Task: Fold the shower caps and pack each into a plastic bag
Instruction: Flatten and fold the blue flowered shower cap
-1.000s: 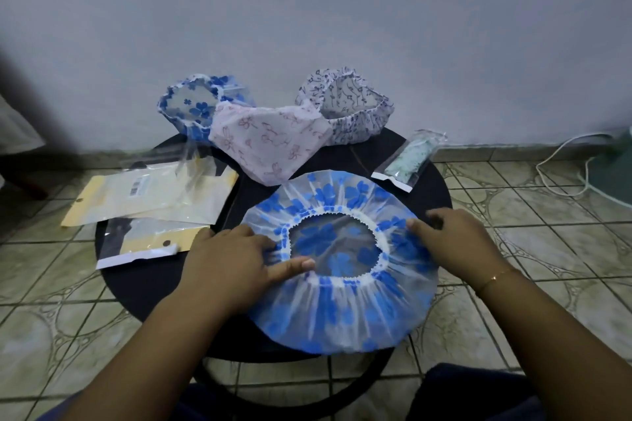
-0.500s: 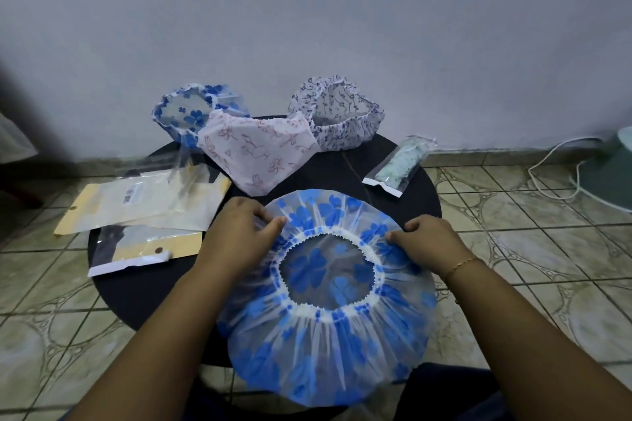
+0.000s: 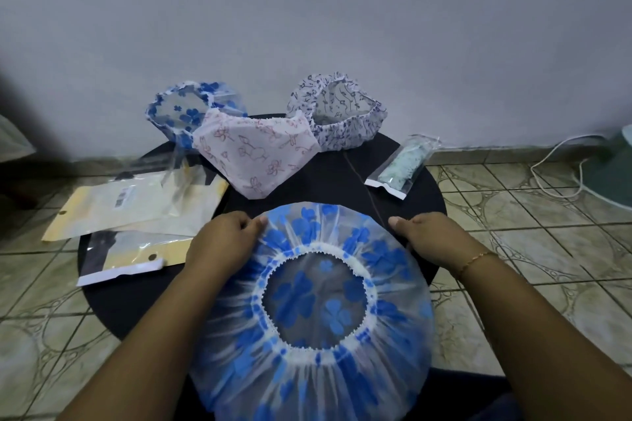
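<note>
A clear shower cap with blue flowers (image 3: 314, 311) lies spread out, opening up, across the near edge of the round black table (image 3: 342, 178) and hangs over it towards me. My left hand (image 3: 222, 243) pinches the cap's far left rim. My right hand (image 3: 424, 236) grips the far right rim, fingers curled over it. Empty plastic bags (image 3: 136, 212) lie at the table's left. A packed bag with a green cap (image 3: 400, 169) rests at the right.
Three more caps stand at the table's back: a blue-flowered one (image 3: 184, 109), a pink-patterned one (image 3: 253, 154) and a dark-patterned one (image 3: 338, 113). A grey wall rises behind. A white cable (image 3: 561, 161) trails over the tiled floor at the right.
The blue cap has slid towards me and now hangs further over the table's near edge. Both hands moved to its far rim and spread wider apart.
</note>
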